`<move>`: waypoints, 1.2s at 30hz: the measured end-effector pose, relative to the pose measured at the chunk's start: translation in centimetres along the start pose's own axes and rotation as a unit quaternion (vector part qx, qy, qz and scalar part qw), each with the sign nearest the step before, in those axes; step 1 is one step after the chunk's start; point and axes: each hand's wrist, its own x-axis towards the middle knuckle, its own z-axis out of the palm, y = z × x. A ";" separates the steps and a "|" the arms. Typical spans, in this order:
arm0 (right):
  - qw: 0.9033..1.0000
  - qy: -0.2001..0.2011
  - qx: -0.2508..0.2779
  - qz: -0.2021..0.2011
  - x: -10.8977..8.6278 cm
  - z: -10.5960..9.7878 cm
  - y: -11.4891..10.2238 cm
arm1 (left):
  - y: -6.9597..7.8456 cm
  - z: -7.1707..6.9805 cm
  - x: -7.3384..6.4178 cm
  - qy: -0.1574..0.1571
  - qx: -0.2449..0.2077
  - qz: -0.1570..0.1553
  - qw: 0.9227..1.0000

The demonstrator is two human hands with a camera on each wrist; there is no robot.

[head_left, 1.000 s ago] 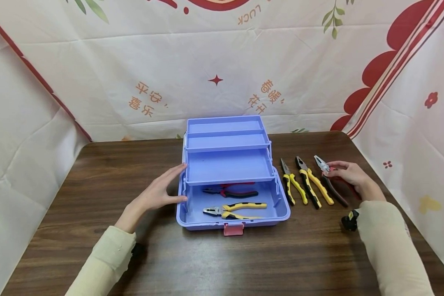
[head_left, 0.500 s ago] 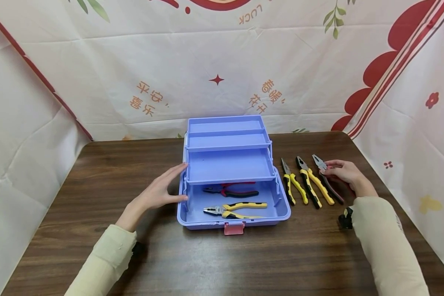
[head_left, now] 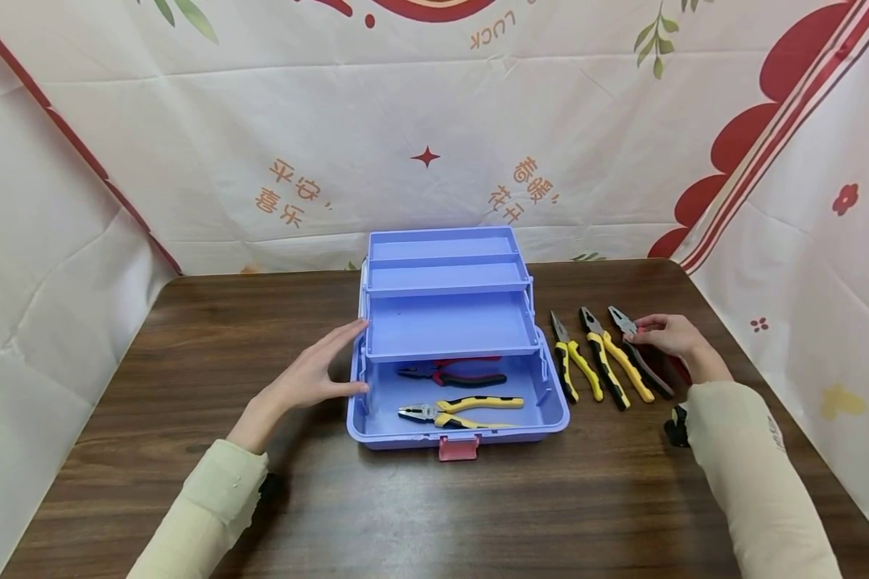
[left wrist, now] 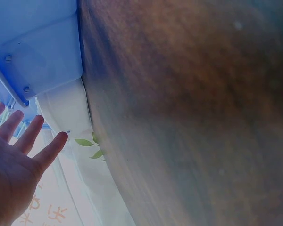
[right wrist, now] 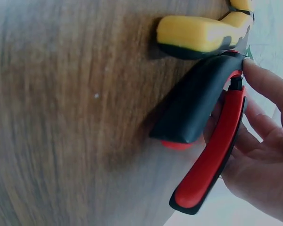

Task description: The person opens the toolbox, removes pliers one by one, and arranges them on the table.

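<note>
On the right of the table my right hand (head_left: 677, 336) pinches red-and-black pliers (head_left: 646, 366) near their pivot. In the right wrist view the thumb and fingers of this hand (right wrist: 262, 169) are on either side of the pliers (right wrist: 193, 108), whose handles spread apart. My left hand (head_left: 306, 379) is at the left side of a blue-purple toolbox (head_left: 449, 323), fingertips at its edge. Its fingers look straight and spread in the left wrist view, where the hand (left wrist: 14, 167) holds nothing. Inside the toolbox lie yellow-and-black pliers (head_left: 479, 401) and red-and-black pliers (head_left: 472, 379).
Long-nose pliers (head_left: 576, 366) and yellow-handled pliers (head_left: 611, 366) lie in a row between the toolbox and my right hand. The toolbox stands open with raised trays and a pink latch (head_left: 459, 449) at its front. Printed white cloth (head_left: 376, 121) hangs behind the wooden table (head_left: 405, 515).
My right hand has shifted the red-and-black pliers slightly left, closer to the yellow-handled pair. The left hand stays at the toolbox.
</note>
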 end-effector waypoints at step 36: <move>0.968 -0.029 0.221 -0.118 -3.3 -1.0 -9.0 | 0.3 -0.2 0.1 0.000 -0.007 0.012 1.000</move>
